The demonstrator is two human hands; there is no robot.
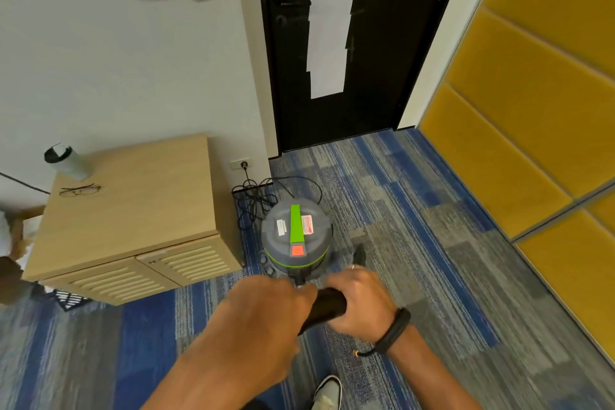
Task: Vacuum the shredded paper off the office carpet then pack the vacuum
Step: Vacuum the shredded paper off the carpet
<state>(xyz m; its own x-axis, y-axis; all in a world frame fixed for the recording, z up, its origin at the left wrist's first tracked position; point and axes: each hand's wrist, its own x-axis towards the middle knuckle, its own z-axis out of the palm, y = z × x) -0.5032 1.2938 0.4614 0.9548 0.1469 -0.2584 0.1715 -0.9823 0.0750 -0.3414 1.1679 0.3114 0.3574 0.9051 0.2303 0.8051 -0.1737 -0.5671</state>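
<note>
Both hands on the black tube (324, 306): left hand (266, 319) wraps its near end, right hand (361, 304) grips beside it. Just beyond sits the vacuum (297, 236) on the carpet (432, 243), cord (256, 200) plugged in. No shredded paper visible, so packing looks underway, unfinished.

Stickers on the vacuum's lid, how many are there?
3 stickers on the vacuum: a white sticker left of the green handle, a red-and-white sticker right of it, and an orange sticker on the front below the handle. The far side is hidden, so more may exist.
</note>
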